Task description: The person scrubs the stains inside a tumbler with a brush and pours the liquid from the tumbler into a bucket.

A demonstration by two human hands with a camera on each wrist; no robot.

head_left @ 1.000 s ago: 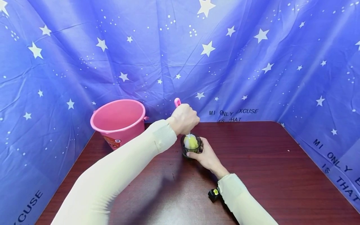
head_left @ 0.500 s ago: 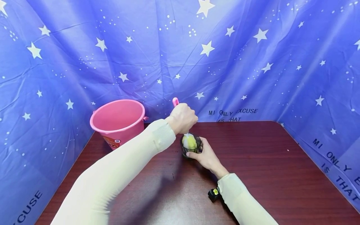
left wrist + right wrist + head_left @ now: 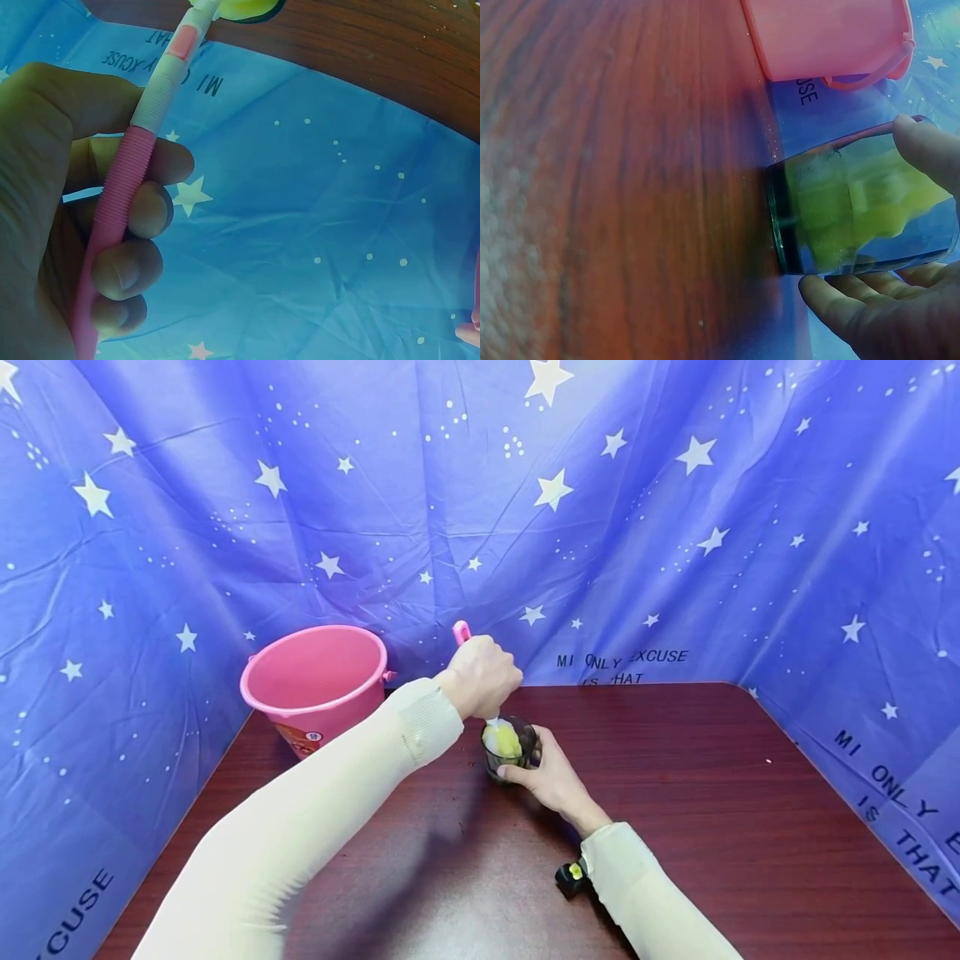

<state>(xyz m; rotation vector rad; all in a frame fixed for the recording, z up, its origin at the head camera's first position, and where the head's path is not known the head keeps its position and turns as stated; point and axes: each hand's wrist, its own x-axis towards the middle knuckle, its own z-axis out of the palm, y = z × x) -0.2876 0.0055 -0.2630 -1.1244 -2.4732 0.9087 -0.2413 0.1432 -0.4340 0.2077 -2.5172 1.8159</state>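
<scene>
My left hand (image 3: 483, 677) grips the pink and white handle of a cup brush (image 3: 120, 187); in the left wrist view the fingers curl round its ribbed part. The handle's pink end sticks out above the fist. Below, the brush's yellow and white sponge head (image 3: 502, 739) sits inside a dark, see-through glass (image 3: 492, 767). My right hand (image 3: 551, 777) holds this glass from the right, thumb on the near side. In the right wrist view the glass (image 3: 787, 217) stands on the table, and the yellow sponge shows through its wall down to near the base.
A pink bucket (image 3: 367, 710) stands at the table's back left, beside the left forearm. The dark red wooden table (image 3: 675, 827) ends at a blue star-patterned curtain (image 3: 420, 485). A black wrist camera (image 3: 572, 881) sits at the right cuff.
My left hand has shifted slightly left, tilting the brush, and the sponge head has moved toward the glass's left side. The right hand and the glass stay nearly still.
</scene>
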